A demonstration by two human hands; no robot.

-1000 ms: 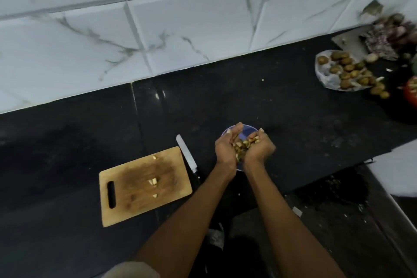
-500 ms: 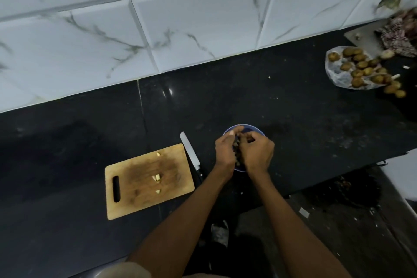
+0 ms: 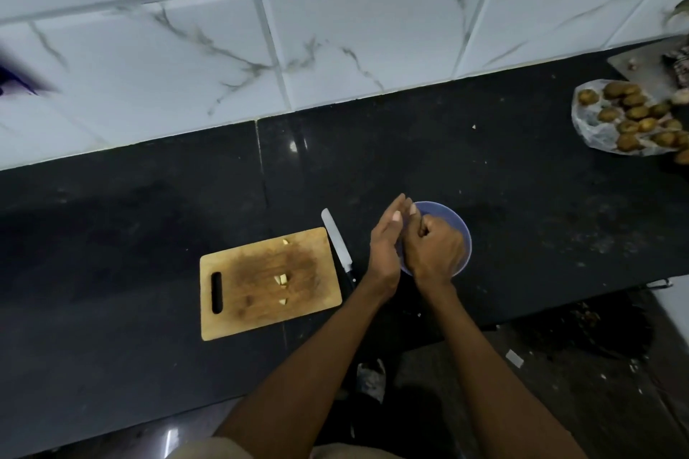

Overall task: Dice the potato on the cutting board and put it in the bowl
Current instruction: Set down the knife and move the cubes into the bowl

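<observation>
While both hands hang over the blue bowl (image 3: 461, 231), the left hand (image 3: 387, 244) is flat with straight fingers and the right hand (image 3: 434, 248) is curled, holding I cannot tell what. Left of them lie a knife (image 3: 337, 240) and the cutting board (image 3: 238, 294) with a few potato bits (image 3: 282, 279)

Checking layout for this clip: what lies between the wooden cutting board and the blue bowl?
In the head view, a knife lies on the black counter between the wooden cutting board and the blue bowl.
</observation>
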